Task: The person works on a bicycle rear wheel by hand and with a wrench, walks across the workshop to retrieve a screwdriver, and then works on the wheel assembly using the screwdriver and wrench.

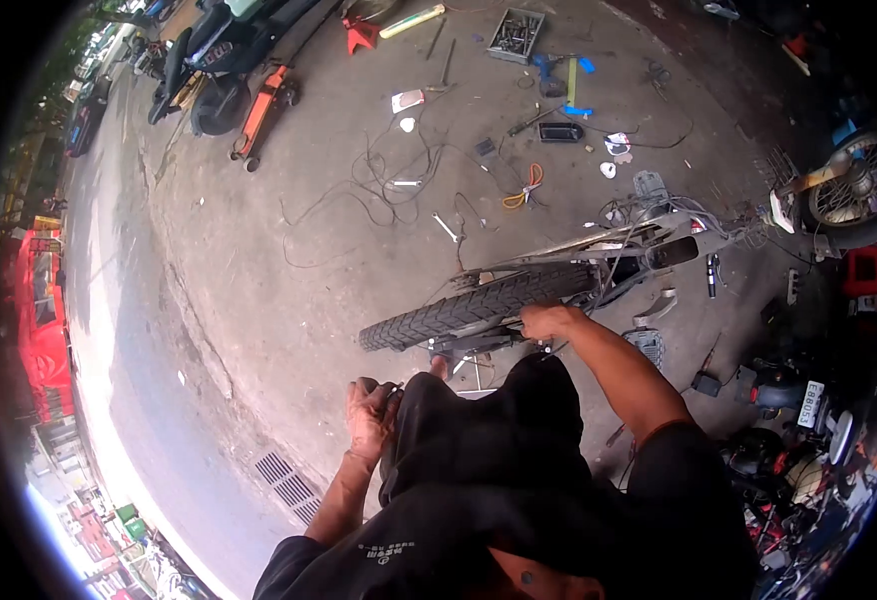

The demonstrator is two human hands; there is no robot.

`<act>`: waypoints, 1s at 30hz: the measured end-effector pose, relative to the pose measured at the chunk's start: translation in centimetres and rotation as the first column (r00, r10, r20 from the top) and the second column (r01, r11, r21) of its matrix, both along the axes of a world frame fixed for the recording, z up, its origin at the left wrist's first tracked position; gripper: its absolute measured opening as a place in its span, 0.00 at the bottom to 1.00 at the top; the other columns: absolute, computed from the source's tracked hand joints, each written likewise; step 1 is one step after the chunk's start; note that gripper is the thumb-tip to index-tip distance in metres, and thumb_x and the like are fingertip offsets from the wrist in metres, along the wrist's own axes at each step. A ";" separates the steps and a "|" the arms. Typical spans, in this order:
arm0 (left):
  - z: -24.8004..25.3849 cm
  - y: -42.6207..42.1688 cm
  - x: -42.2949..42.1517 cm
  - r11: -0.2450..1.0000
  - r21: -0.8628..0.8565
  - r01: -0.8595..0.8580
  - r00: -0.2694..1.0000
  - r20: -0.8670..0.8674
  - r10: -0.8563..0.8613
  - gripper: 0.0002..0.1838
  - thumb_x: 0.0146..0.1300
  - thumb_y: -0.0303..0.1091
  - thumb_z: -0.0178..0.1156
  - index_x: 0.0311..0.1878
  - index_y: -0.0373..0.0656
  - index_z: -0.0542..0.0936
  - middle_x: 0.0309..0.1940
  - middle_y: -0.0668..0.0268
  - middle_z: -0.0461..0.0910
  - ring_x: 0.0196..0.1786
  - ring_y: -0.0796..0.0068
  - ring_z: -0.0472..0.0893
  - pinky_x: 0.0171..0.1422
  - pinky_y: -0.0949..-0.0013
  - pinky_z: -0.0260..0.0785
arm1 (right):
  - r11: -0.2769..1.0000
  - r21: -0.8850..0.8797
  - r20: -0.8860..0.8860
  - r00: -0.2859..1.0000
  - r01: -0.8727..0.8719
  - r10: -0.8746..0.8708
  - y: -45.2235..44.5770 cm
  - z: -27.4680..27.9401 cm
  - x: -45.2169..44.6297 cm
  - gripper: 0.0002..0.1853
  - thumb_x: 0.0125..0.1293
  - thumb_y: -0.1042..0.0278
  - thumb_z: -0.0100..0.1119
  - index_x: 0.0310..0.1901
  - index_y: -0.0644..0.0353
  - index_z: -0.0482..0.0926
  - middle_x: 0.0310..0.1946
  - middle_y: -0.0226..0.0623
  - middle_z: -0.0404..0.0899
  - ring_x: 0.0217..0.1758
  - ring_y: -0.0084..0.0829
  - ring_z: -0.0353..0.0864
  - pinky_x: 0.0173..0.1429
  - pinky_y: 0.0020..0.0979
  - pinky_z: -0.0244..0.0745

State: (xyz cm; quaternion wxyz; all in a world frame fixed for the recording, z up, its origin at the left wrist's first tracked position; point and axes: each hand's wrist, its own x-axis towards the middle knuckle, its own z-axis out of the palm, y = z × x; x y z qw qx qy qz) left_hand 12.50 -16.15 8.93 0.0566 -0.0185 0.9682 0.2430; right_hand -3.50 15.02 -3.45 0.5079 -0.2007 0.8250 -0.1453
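Note:
A partly stripped motorcycle frame (674,250) with its knobbly rear tyre (459,308) lies across the ground in front of my knees. My right hand (551,322) reaches to the near side of the wheel, its fingers bent against the parts beside the tyre; what they hold, if anything, is hidden. My left hand (371,415) is beside my left knee, fingers curled around a small dark object too small to name. Under the tyre, near my foot, thin metal spokes or rods (477,372) show.
Beyond the wheel lie a wrench (446,228), loose cables, an orange cord (526,190), a black tray (561,132), a blue drill (549,78) and a box of metal parts (517,36). An orange floor jack (262,115) is upper left, a spoked wheel (852,190) far right.

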 end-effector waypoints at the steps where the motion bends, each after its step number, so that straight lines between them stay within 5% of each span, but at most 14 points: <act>1: 0.7 0.9 1.2 0.997 -0.027 -0.077 0.997 0.011 0.078 0.07 0.56 0.31 0.66 0.38 0.43 0.85 0.28 0.59 0.72 0.36 0.58 0.71 0.43 0.56 0.65 | 1.000 -0.018 0.055 0.998 0.020 -0.019 0.4 -0.3 -0.7 0.19 0.59 0.57 0.56 0.35 0.70 0.81 0.32 0.53 0.82 0.35 0.46 0.83 0.40 0.45 0.75; 2: 0.4 0.9 2.8 0.991 -0.112 -0.076 0.996 0.025 0.080 0.07 0.60 0.32 0.65 0.39 0.40 0.84 0.27 0.63 0.75 0.33 0.65 0.73 0.40 0.62 0.67 | 0.999 -0.005 0.079 0.996 -0.034 0.034 0.6 -0.4 -1.8 0.18 0.60 0.57 0.56 0.34 0.69 0.81 0.29 0.50 0.81 0.31 0.43 0.81 0.37 0.44 0.73; 3: -2.3 0.5 5.3 0.956 0.091 -0.278 0.960 0.056 0.274 0.08 0.62 0.32 0.64 0.41 0.37 0.83 0.28 0.65 0.78 0.32 0.69 0.75 0.39 0.66 0.68 | 0.996 0.005 0.118 0.989 -0.087 0.085 0.5 -0.5 -2.4 0.18 0.61 0.57 0.56 0.34 0.69 0.80 0.26 0.47 0.79 0.28 0.40 0.78 0.34 0.43 0.70; 4: -4.7 0.8 8.6 0.838 0.273 -0.472 0.882 0.132 0.453 0.09 0.65 0.32 0.63 0.43 0.35 0.83 0.29 0.67 0.80 0.32 0.74 0.77 0.38 0.70 0.69 | 0.990 0.015 0.175 0.975 -0.141 0.136 0.2 -0.7 -2.0 0.17 0.62 0.58 0.56 0.33 0.68 0.79 0.24 0.44 0.78 0.24 0.37 0.76 0.31 0.42 0.68; 6: -2.1 3.9 9.1 0.409 0.505 -0.760 0.641 0.473 0.605 0.12 0.68 0.32 0.61 0.46 0.31 0.81 0.34 0.67 0.82 0.36 0.77 0.80 0.40 0.74 0.72 | 0.995 -0.019 0.257 0.961 -0.098 0.099 0.3 -1.7 -2.3 0.15 0.64 0.58 0.55 0.36 0.65 0.78 0.20 0.37 0.74 0.19 0.30 0.69 0.26 0.37 0.64; 10: -0.4 8.0 10.6 0.357 0.585 -0.728 0.681 0.558 0.474 0.19 0.58 0.22 0.60 0.55 0.35 0.79 0.42 0.65 0.83 0.43 0.78 0.79 0.51 0.73 0.72 | 0.997 -0.034 0.321 0.945 0.072 -0.057 0.3 -0.4 -2.3 0.16 0.66 0.56 0.56 0.43 0.63 0.77 0.24 0.35 0.76 0.23 0.28 0.71 0.26 0.35 0.66; 15: -1.8 11.3 12.2 -0.105 0.825 -0.555 0.804 0.565 0.185 0.27 0.58 0.38 0.61 0.59 0.33 0.76 0.50 0.59 0.80 0.48 0.68 0.79 0.58 0.70 0.69 | 0.998 0.014 0.280 0.958 -0.061 0.055 -0.4 -0.7 -2.4 0.17 0.67 0.58 0.56 0.47 0.66 0.77 0.29 0.34 0.77 0.29 0.26 0.74 0.32 0.32 0.73; 18: -5.4 12.8 12.9 -0.188 0.761 -0.620 0.753 0.645 0.130 0.25 0.61 0.39 0.62 0.58 0.34 0.77 0.50 0.59 0.80 0.47 0.72 0.78 0.54 0.70 0.70 | 0.997 0.042 0.235 0.971 -0.060 0.048 -0.2 -1.4 -2.3 0.16 0.68 0.59 0.56 0.46 0.65 0.77 0.29 0.33 0.76 0.29 0.25 0.75 0.33 0.31 0.74; 23: -7.7 16.1 12.7 -0.173 0.704 -0.689 0.672 0.710 0.212 0.14 0.67 0.23 0.54 0.55 0.33 0.75 0.51 0.59 0.81 0.45 0.75 0.79 0.51 0.73 0.71 | 0.997 0.067 0.282 0.959 -0.040 0.020 -0.2 -1.9 -1.6 0.19 0.69 0.58 0.55 0.48 0.68 0.76 0.29 0.38 0.77 0.28 0.28 0.76 0.30 0.32 0.73; 30: -13.3 23.1 8.9 -0.416 0.744 -0.523 0.653 0.663 0.366 0.14 0.68 0.26 0.57 0.54 0.32 0.75 0.41 0.64 0.81 0.46 0.75 0.76 0.53 0.71 0.68 | 0.998 0.039 0.267 0.963 -0.056 0.044 -1.0 -0.8 -1.7 0.18 0.69 0.59 0.55 0.47 0.70 0.77 0.28 0.37 0.77 0.27 0.27 0.76 0.31 0.31 0.75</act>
